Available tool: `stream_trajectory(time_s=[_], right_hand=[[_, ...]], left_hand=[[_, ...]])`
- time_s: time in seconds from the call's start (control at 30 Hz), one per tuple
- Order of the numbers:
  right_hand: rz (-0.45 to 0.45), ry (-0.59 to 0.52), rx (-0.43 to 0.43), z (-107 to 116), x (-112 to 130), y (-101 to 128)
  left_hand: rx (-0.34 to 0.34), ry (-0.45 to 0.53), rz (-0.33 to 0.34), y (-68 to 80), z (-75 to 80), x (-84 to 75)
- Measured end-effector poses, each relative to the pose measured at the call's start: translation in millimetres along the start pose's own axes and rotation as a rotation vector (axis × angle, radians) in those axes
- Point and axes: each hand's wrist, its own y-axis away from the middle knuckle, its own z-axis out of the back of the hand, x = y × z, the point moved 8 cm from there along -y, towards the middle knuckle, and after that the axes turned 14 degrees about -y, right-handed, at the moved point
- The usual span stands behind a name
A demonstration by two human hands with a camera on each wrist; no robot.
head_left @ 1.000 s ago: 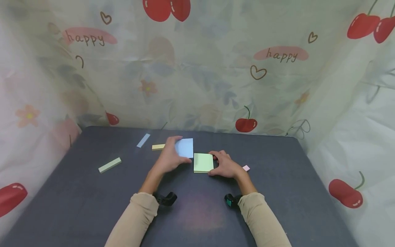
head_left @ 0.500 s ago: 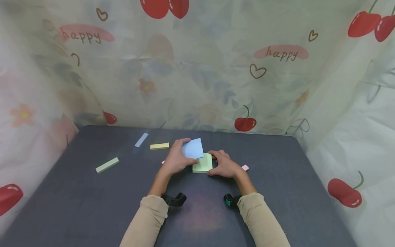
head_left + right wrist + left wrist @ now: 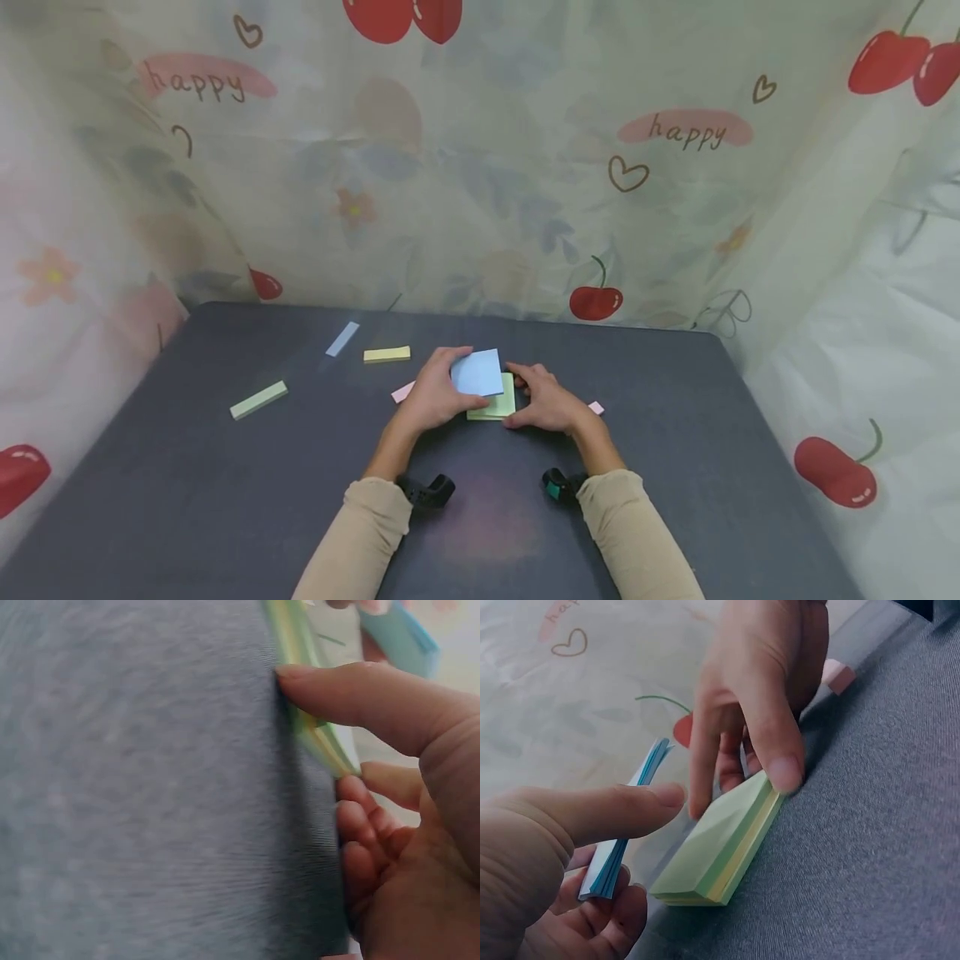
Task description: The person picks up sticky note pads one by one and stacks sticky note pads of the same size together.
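A light blue sticky note pad (image 3: 477, 372) is pinched by my left hand (image 3: 433, 393) between the thumb and fingers. It hangs slightly tilted above a stack of square sticky note pads (image 3: 504, 407), pale green on top with a yellow layer showing in the side. In the left wrist view the blue pad (image 3: 606, 866) stands apart from the green-topped stack (image 3: 718, 838), its sheets fanned a little at the edge. My right hand (image 3: 550, 402) grips the stack's right side on the table, thumb at the near edge and forefinger at the far edge.
Narrow strip pads lie on the dark table (image 3: 480, 533): green (image 3: 258, 400), blue (image 3: 342, 339) and yellow (image 3: 387, 355) to the left. A pink strip (image 3: 402, 392) is partly behind my left hand; a pink piece (image 3: 596, 407) shows beside my right wrist. A printed curtain (image 3: 480, 208) encloses the table.
My left hand has carried the blue pad rightward from beside the green stack to over it, then slightly nearer, uncovering the yellow and pink strips. My right hand has stayed at the stack.
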Motion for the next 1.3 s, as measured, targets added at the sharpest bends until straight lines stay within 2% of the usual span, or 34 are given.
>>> stream_trajectory(time_s=[0.13, 0.33, 0.5, 0.73, 0.93, 1.07, 1.17, 1.3], right_hand=[[0.004, -0.024, -0.015, 6.1, 5.7, 6.5], [0.069, -0.015, -0.064, 15.9, 24.7, 16.1], [0.093, -0.037, -0.096, 15.5, 34.0, 21.3], [0.146, -0.069, -0.088, 9.4, 46.9, 24.7], [0.162, -0.082, -0.1, 9.2, 47.6, 27.5], [0.194, -0.129, -0.095, 10.6, 45.7, 29.1], [0.212, -0.177, -0.09, 12.9, 45.1, 30.4], [0.229, -0.227, -0.116, 18.6, 45.5, 32.2]], left_hand=[[0.003, 0.003, 0.011, 1.7, -1.6, 2.9], [0.006, -0.001, 0.005, 2.4, 1.3, 1.1], [0.041, 0.011, -0.018, 2.1, -2.1, 0.7], [0.079, 0.032, -0.027, 3.5, -3.9, -1.7], [0.103, 0.035, -0.047, 3.2, -5.1, -3.7], [0.132, 0.039, -0.063, 3.8, -4.6, -3.8], [0.173, 0.099, -0.074, 5.1, -3.8, -3.2], [0.235, 0.244, -0.081, 6.8, -3.7, -2.0]])
